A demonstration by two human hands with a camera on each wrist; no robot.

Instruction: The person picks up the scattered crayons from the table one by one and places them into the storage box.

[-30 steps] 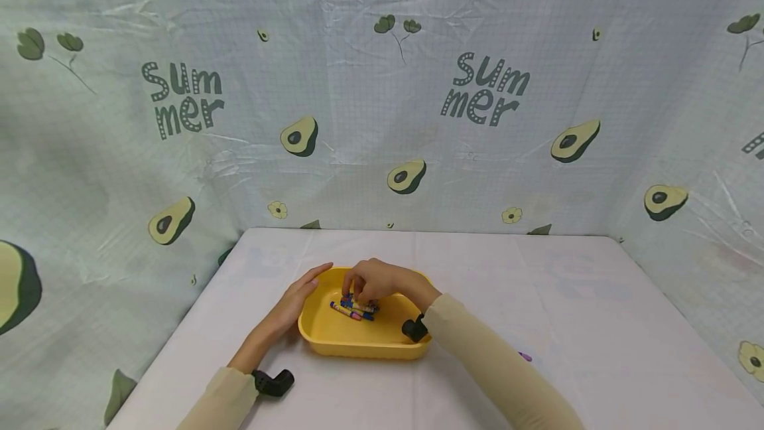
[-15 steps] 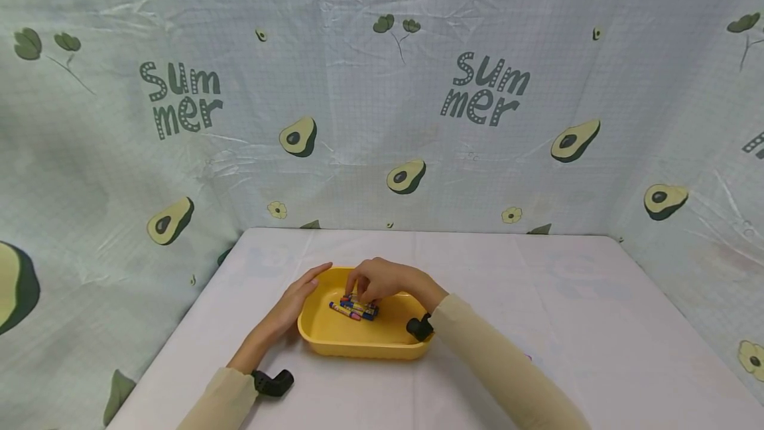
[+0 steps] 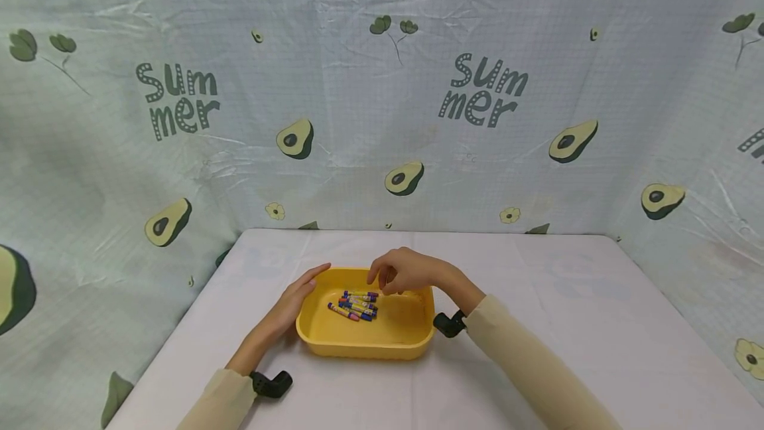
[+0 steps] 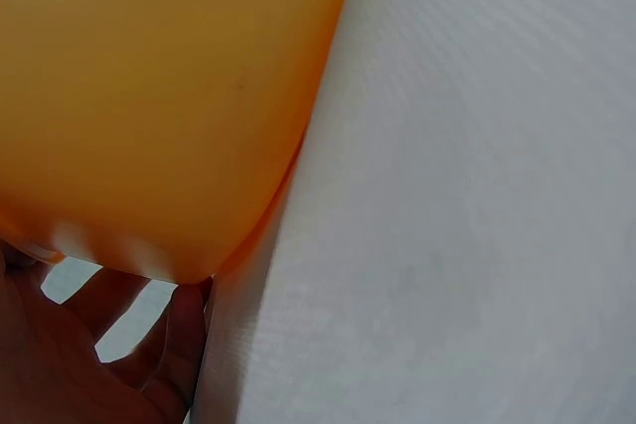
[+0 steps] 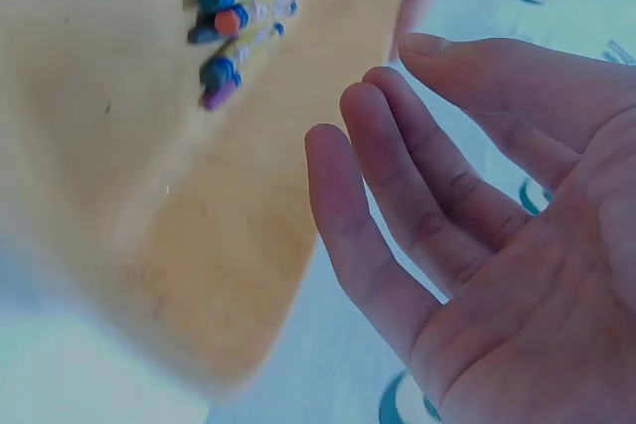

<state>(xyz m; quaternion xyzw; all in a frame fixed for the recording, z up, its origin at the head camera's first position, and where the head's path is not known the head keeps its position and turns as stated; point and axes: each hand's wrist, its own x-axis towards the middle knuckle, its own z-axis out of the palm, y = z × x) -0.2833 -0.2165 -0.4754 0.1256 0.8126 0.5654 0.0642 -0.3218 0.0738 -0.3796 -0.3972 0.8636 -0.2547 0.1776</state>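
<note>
Hovering right hand (image 3: pixel 406 272), fingers loose and holding nothing, over the yellow tray (image 3: pixel 364 345) near the table's front-left edge; crayons (image 3: pixel 357 304) lie inside, left hand (image 3: pixel 298 297) flat against its side—keep it braced.

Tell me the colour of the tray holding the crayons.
The tray is yellow, clearest in the head view.

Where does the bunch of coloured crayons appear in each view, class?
Head: bunch of coloured crayons lies inside the yellow plastic tub, centre-left.
Left wrist: not in view; only the tub's outer wall shows.
Right wrist: top left, on the tub floor.
Shared landmark: the yellow tub.
</note>
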